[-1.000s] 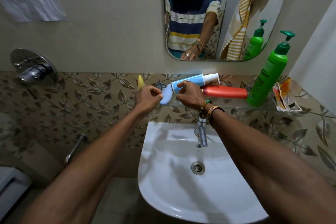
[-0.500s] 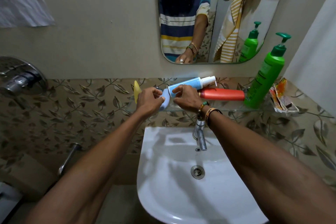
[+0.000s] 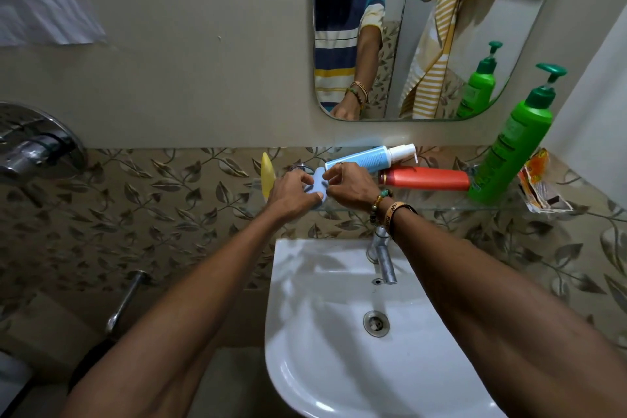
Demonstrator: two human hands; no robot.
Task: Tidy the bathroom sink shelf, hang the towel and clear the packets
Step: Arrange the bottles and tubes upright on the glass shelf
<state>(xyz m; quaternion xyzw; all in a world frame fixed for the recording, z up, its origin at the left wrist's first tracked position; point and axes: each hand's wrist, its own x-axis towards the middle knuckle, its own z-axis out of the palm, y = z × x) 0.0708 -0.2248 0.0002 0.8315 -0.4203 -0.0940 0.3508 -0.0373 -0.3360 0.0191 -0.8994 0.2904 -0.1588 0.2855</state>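
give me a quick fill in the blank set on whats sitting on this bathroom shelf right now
1. The green pump bottle stands ____ on the glass shelf.
2. The red bottle lies on its ____.
3. The left hand and right hand both grip a small item coloured pale ____.
4. The packets sit at the shelf's ____ end.

Missing words: upright; side; blue; right
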